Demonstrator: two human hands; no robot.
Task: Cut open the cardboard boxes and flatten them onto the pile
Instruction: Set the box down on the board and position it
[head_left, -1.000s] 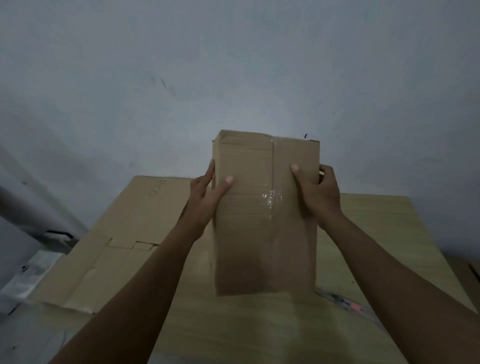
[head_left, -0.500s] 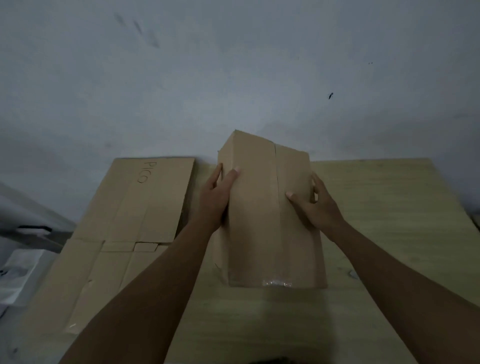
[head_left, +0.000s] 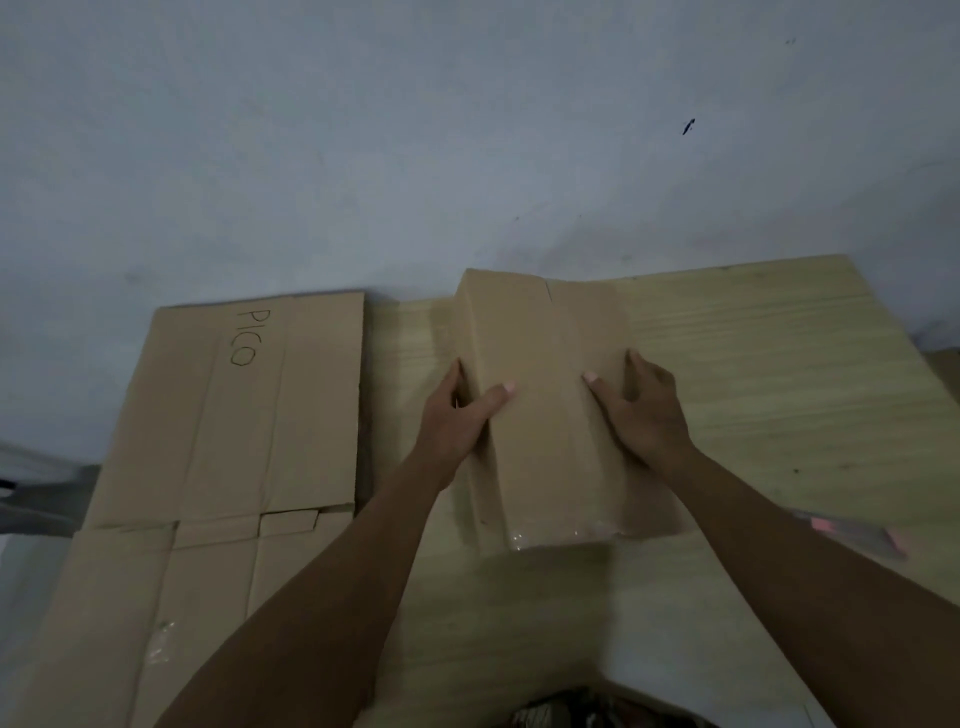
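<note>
A closed brown cardboard box (head_left: 545, 415) lies on the wooden table (head_left: 779, 389), its long side running away from me, clear tape at its near end. My left hand (head_left: 457, 415) grips its left edge, thumb on top and fingers down the side. My right hand (head_left: 639, 410) holds the right side, thumb on top and fingers curled over the edge. To the left, a pile of flattened cardboard (head_left: 218, 441) marked "PICO" lies flat on the table.
A pink-handled object (head_left: 852, 535), blurred, lies on the table behind my right forearm. A grey wall (head_left: 467, 156) rises right behind the table. Dark clutter shows at the bottom edge, and grey objects sit off the table's left side.
The box was held upright above the table a second ago. Both hands have tipped it down, and it now lies on the tabletop. The view has tilted downward.
</note>
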